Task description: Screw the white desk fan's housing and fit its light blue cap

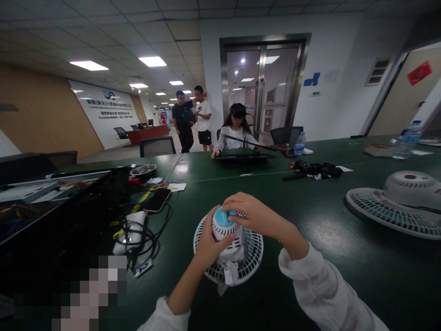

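Note:
A small white fan (253,264) lies grille-down on the dark green table, its motor housing pointing up at me. My left hand (210,243) wraps around the side of that housing, thumb across the front. On top sits a light blue knob (223,217). My right hand (246,209) pinches this knob from the right with bent fingers. A pale clip or bracket (230,273) sticks out at the near side of the fan. Part of the grille is hidden behind my hands and the housing.
At left stand an opened black computer case (96,202), a phone (158,200) and a white power strip with cables (132,232). Another fan (386,207) lies at right. Black parts (315,169) and bottles (300,143) lie beyond. A person (237,128) sits opposite.

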{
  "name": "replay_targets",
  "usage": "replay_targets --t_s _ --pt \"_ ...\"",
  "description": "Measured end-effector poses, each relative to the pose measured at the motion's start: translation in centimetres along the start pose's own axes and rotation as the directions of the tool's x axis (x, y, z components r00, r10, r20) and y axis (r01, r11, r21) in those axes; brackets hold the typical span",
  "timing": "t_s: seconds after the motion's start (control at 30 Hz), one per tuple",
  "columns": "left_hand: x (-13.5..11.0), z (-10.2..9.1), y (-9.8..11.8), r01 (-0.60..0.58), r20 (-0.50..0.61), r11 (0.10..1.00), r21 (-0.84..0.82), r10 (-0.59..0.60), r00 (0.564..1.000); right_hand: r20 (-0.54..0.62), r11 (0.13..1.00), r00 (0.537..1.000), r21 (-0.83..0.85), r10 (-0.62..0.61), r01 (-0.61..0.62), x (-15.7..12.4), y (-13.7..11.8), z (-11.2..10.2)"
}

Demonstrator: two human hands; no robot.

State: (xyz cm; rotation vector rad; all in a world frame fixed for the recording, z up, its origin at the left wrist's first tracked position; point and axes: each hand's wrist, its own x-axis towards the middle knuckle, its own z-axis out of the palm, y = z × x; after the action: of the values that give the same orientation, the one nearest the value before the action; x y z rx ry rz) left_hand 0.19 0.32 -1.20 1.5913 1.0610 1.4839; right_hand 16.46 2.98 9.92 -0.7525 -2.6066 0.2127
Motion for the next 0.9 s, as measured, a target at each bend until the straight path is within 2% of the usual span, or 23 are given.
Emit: replay_targets --t_s 0.77,0.9 --pt "0.0 0.1 0.7 0.034 0.022 0.999 -0.007 -0.034 0.999 -0.031 0.980 0.998 -0.190 0.054 -0.058 0.5 -0.8 0.6" --pt "0.0 0.0 0.4 0.033 0.021 0.999 -0.001 -0.033 0.999 -0.061 0.961 0.991 -0.244 0.117 -0.129 0.9 -1.5 1.1"
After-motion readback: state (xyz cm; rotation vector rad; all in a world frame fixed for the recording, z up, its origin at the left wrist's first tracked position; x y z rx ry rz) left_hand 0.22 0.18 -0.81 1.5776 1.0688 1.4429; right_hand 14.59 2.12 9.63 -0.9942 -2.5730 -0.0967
